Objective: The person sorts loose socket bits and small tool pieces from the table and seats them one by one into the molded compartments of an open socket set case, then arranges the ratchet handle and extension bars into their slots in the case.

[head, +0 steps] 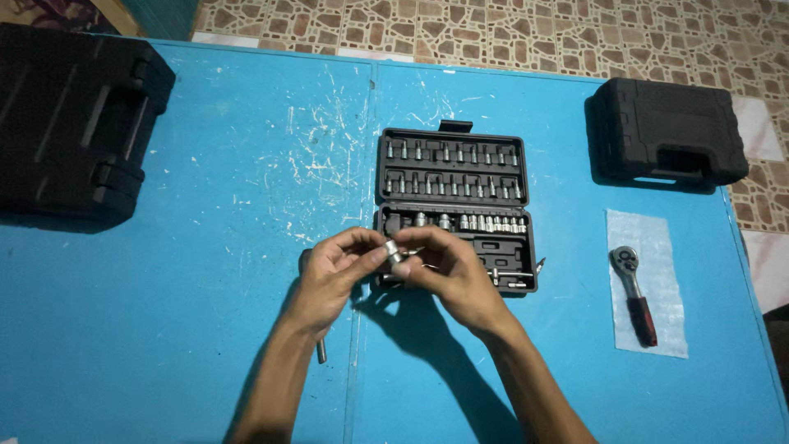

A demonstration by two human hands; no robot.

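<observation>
On a blue table (205, 329), a black case (70, 123) sits at the far left corner. Mid-table, left hand (333, 267) and right hand (448, 267) together pinch a small metal socket (394, 252) above the open socket set (456, 210). A slip could send it rolling off. A ratchet (633, 292) lies near the right edge.

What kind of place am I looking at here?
Probably a home or small workshop bench: a scratched blue table on a patterned tile floor, with an open socket set case and a ratchet wrench.

Scratched blue table (205, 329), black tool cases (70, 123), silver socket (394, 251), red-and-black-handled ratchet (634, 294), brown mosaic floor (534, 33)
</observation>
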